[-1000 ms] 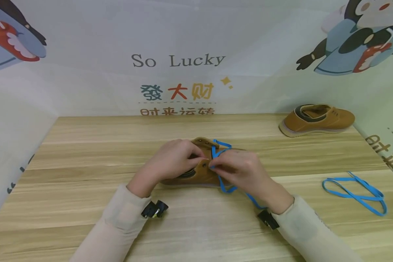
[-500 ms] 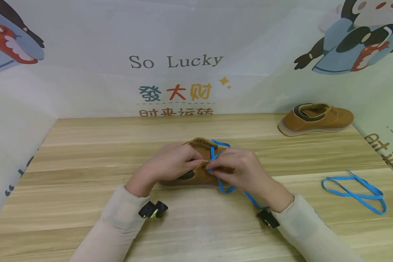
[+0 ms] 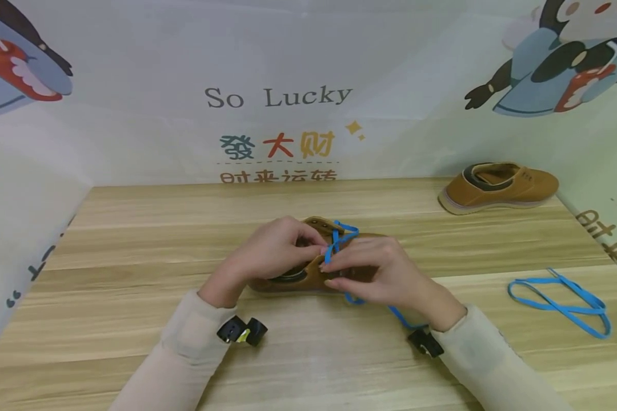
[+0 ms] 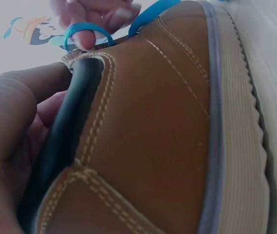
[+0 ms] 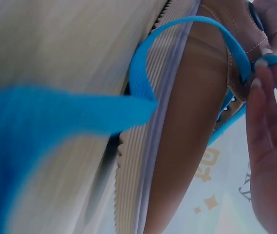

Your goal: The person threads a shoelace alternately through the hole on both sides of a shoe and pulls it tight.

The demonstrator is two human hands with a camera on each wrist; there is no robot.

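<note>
A brown shoe [image 3: 316, 281] rests mid-table, with its toe to the right. My left hand [image 3: 277, 248] grips the near flap by the opening, some fingers inside the shoe and partly hidden. A blue shoelace [image 3: 335, 245] threads through the front eyelets and makes a small loop at the flap's edge. One finger of my right hand [image 3: 385, 268] hooks that loop in the left wrist view, while its thumb stands a little apart. In the right wrist view a long stretch of the lace [image 5: 187, 22] arches from an eyelet over the sole.
A second brown shoe [image 3: 499, 191], with no lace visible in it, stands at the back right. Another blue shoelace [image 3: 560, 308] lies coiled on the wooden table [image 3: 133, 319] at right. A printed backdrop [image 3: 149, 114] closes off the back and sides.
My right thumb and forefinger, pinched together at the near eyelet before, have spread apart. The lace now shows as a loop between both hands. My left fingertips have shifted slightly rightward.
</note>
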